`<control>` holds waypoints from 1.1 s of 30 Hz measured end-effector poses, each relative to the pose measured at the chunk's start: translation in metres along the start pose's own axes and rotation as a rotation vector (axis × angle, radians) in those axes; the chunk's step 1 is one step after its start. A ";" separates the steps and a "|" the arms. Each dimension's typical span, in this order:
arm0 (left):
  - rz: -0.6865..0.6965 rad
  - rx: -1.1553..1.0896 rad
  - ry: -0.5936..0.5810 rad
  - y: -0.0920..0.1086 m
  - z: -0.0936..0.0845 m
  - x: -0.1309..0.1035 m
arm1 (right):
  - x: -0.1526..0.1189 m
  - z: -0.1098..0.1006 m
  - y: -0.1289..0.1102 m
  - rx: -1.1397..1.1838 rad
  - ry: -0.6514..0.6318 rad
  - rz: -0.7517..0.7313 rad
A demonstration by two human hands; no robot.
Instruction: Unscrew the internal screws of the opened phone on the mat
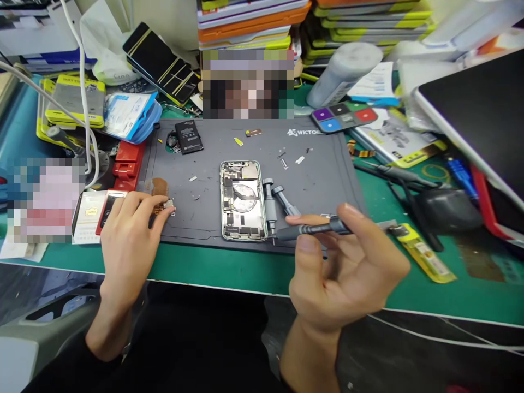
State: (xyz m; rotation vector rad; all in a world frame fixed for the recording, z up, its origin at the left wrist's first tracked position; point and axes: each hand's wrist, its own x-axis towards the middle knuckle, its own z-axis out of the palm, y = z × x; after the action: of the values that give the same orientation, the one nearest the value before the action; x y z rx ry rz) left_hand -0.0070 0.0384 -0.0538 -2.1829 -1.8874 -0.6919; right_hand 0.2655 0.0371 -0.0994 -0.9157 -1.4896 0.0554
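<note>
At the mat's left edge, my left hand point(131, 229) pinches a small silvery part point(168, 203) between thumb and fingertips. A brown flex cable piece point(159, 188) shows just behind those fingers. My right hand point(344, 273) holds a grey screwdriver point(305, 229) between thumb and fingers, its tip pointing left, near the lower right corner of the phone. That opened phone point(243, 201) lies on the grey mat point(196, 218) with its inner parts exposed. Two more grey screwdrivers point(269, 204) point(286, 201) lie to the phone's right.
A black battery point(189, 136) lies at the mat's upper left. Small metal pieces point(283, 162) are scattered across the mat. A red tool point(127, 166) stands left, a bottle point(344, 73) at the back. On the right are a yellow packet point(426, 254) and a leaning dark screen point(483, 125).
</note>
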 end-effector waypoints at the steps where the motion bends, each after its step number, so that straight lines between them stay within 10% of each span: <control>1: -0.007 -0.008 -0.006 0.001 -0.001 -0.001 | 0.001 0.001 -0.001 0.001 0.003 0.018; 14: 0.191 -0.289 -0.088 0.070 0.015 0.002 | 0.001 0.001 -0.002 0.035 0.001 0.073; 33: 0.318 -0.243 -0.105 0.064 0.017 -0.008 | 0.004 -0.001 -0.004 -0.001 -0.071 0.089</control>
State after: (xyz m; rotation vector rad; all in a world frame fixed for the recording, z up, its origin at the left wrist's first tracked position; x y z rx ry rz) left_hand 0.0579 0.0270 -0.0611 -2.6382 -1.5098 -0.7914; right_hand 0.2648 0.0366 -0.0935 -0.9897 -1.5136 0.1533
